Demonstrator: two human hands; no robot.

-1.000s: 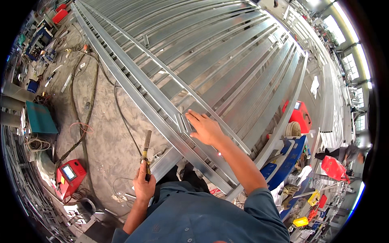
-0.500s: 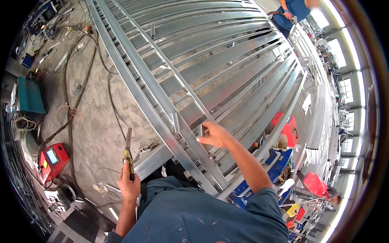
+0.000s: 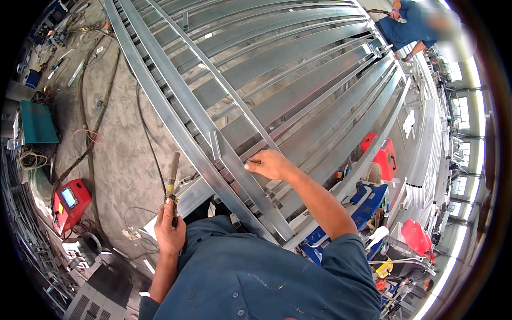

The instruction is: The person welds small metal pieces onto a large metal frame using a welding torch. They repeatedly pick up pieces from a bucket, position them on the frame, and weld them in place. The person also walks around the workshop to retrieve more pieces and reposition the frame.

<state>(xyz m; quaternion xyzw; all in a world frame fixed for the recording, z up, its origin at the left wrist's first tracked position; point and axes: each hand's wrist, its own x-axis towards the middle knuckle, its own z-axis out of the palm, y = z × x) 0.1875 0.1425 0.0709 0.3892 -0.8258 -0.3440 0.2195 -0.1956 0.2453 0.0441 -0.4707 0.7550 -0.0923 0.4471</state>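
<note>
Partly, the left hand [image 3: 170,233] hides the torch [image 3: 170,189]

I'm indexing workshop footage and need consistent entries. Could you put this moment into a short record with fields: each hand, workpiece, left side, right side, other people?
Left hand: closed around a torch-like tool, its nozzle end up
Right hand: thumb and fingers close together over the metal frame; whether they hold anything cannot be told
Workpiece: the frame has long silver rails and many crosspieces; a short metal piece lies on one rail
Left side: red machine with a lit screen; teal panel
Right side: another red machine
Other people: a person in blue, upper right
</note>
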